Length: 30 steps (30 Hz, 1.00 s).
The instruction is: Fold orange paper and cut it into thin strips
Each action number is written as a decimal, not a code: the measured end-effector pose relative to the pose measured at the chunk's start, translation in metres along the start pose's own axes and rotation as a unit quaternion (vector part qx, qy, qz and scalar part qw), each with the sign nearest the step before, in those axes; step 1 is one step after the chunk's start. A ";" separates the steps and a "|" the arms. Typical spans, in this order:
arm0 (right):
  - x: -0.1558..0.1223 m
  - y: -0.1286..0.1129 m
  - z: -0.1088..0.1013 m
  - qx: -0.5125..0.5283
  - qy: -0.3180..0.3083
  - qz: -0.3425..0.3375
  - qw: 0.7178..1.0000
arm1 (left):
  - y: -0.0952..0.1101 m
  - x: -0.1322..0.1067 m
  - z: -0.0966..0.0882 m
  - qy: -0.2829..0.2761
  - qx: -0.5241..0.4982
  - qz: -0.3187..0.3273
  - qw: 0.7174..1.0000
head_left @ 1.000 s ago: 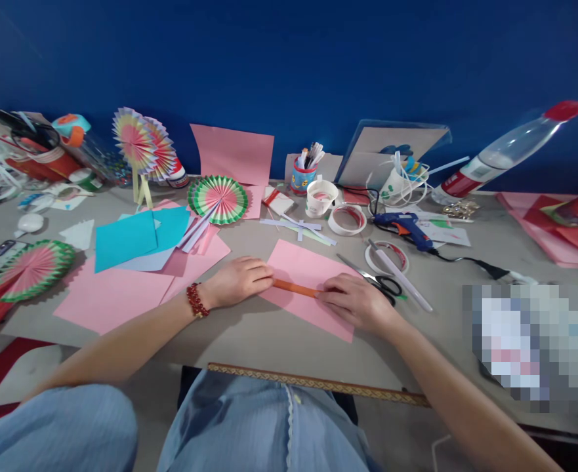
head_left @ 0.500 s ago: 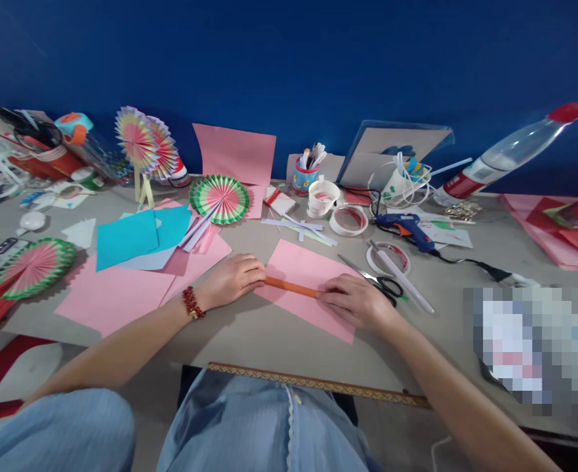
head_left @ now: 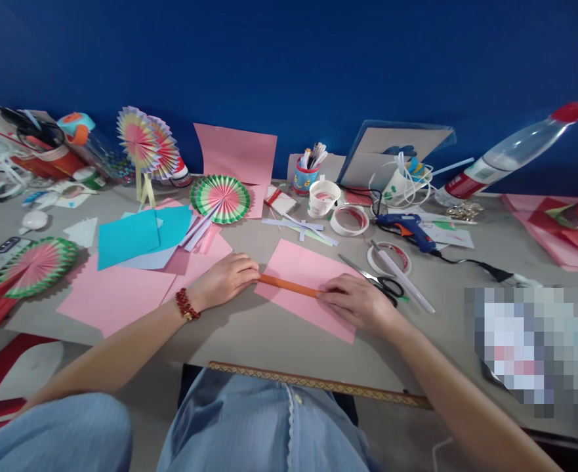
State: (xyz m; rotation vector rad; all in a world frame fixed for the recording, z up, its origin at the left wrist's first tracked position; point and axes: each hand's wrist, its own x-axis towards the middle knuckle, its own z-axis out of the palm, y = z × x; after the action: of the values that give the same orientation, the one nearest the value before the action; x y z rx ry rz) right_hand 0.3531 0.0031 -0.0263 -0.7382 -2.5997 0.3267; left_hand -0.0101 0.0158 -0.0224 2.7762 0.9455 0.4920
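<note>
A narrow orange strip, which looks like folded paper, lies across a pink paper sheet on the desk. At its left end are the closed fingertips of my left hand, just off the sheet's left edge. My right hand rests on the sheet's right side, fingers bent and closed over the strip's other end, which they hide. Close to my right hand lie black-handled scissors, partly covered by it. Past my left wrist, more pink paper is spread out.
Paper fans stand and lie to the left, near blue paper. Tape rolls, a paper cup and a pen holder stand behind the sheet. A glue gun and tilted bottle are at right.
My left hand has shifted slightly left, and more of the orange strip's left end shows. My right hand stays in place.
</note>
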 end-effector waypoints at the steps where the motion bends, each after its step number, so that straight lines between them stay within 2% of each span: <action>1: 0.000 0.000 0.000 -0.003 0.000 -0.001 1.000 | 0.000 0.000 0.000 -0.004 0.022 0.009 1.000; 5: 0.002 -0.002 -0.001 -0.006 0.000 0.000 1.000 | 0.002 -0.001 0.001 -0.007 0.100 0.056 0.993; 9: 0.003 -0.003 -0.002 -0.011 0.001 0.002 1.000 | 0.001 -0.002 0.001 -0.006 0.121 0.078 0.989; 18: 0.002 -0.001 -0.001 -0.015 0.005 -0.008 1.000 | 0.001 -0.005 -0.001 0.009 0.144 0.080 0.986; 24: 0.002 -0.001 -0.001 -0.009 -0.001 -0.003 1.000 | 0.002 -0.009 0.000 -0.004 0.162 0.079 0.984; 30: 0.000 0.000 0.001 -0.001 -0.005 0.005 1.000 | -0.001 -0.013 0.002 0.007 0.139 0.078 0.987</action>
State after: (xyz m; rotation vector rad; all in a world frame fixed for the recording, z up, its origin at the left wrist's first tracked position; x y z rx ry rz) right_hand 0.3526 0.0030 -0.0268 -0.7514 -2.6078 0.3303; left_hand -0.0196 0.0084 -0.0275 3.1201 0.8614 0.4307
